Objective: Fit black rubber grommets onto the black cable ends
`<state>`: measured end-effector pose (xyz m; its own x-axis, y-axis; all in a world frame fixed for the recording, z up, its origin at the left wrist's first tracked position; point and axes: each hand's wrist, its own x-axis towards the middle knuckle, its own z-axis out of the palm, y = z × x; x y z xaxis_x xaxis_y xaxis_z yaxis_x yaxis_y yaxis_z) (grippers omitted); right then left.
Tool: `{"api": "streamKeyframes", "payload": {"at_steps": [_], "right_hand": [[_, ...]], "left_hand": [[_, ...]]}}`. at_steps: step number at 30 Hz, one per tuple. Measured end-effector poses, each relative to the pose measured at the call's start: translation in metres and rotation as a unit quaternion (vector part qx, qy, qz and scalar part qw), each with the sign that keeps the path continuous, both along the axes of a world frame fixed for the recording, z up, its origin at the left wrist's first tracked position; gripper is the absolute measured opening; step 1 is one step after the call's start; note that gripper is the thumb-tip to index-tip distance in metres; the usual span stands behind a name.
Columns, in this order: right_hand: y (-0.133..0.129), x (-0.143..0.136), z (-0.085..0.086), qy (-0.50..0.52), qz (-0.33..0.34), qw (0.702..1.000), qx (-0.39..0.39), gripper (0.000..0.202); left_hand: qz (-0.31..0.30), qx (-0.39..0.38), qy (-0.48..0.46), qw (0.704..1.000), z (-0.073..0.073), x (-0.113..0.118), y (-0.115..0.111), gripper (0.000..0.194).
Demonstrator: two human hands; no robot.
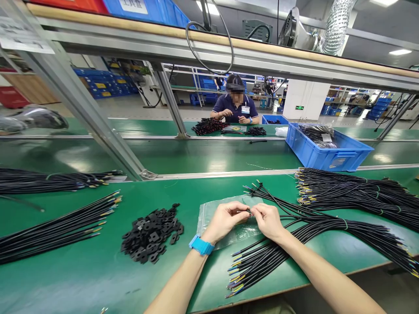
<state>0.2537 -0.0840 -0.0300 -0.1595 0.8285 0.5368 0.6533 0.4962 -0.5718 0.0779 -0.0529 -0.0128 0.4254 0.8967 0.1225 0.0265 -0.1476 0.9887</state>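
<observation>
My left hand (229, 218), with a blue band (201, 245) at the wrist, and my right hand (266, 219) meet fingertip to fingertip above a clear plastic bag (209, 211). Both are closed in a pinch on a small dark piece with thin wire ends, mostly hidden by the fingers. A bundle of black cables (262, 257) with coloured wire ends lies under my right wrist. Several thinner cables with dark pieces near their tips (260, 187) stretch out behind my right hand. Left of the bag is a pile of flat black parts with holes (152, 233).
More black cables lie at the left (65, 222) and right (353, 192) of the green table (137, 288). A blue bin (330, 152) stands behind. Across the line sits a person (234, 109); a metal post (98, 117) rises at left.
</observation>
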Motion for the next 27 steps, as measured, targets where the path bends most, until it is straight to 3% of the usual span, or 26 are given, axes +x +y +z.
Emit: {"api": "streamKeyframes", "payload": {"at_steps": [4,11,13,17,21,24,27], "right_hand": [[0.0018,-0.0006,-0.0029,0.021,0.001,1.0,-0.015,0.037],[0.0063,0.0008,-0.0012,0.048,-0.013,0.999,-0.013,0.029],[0.0056,0.0019,-0.0007,0.058,-0.02,0.998,-0.004,0.025],[0.003,0.0025,0.0002,0.046,-0.025,0.998,0.02,0.025],[0.0018,0.0013,0.0007,-0.01,-0.019,0.998,0.052,0.03],[0.002,0.0011,-0.0001,-0.035,-0.019,0.998,0.05,0.033],[0.0036,0.002,-0.0016,-0.014,-0.018,1.0,0.0,0.034]], "left_hand": [[0.01,0.065,0.015,0.998,-0.0011,0.0063,-0.0027,0.021],[0.083,0.116,0.028,0.989,-0.0018,0.0061,0.0043,0.019],[0.083,0.086,0.012,0.993,-0.0011,0.0048,0.0061,0.022],[0.059,-0.044,-0.054,0.996,0.001,0.0034,0.0063,0.046],[0.046,-0.104,-0.033,0.993,0.0,0.0031,0.0058,0.041],[0.038,-0.064,-0.035,0.997,-0.0006,0.0032,0.0057,0.036],[0.035,0.019,-0.027,0.999,0.001,0.0035,0.0044,0.027]]}}
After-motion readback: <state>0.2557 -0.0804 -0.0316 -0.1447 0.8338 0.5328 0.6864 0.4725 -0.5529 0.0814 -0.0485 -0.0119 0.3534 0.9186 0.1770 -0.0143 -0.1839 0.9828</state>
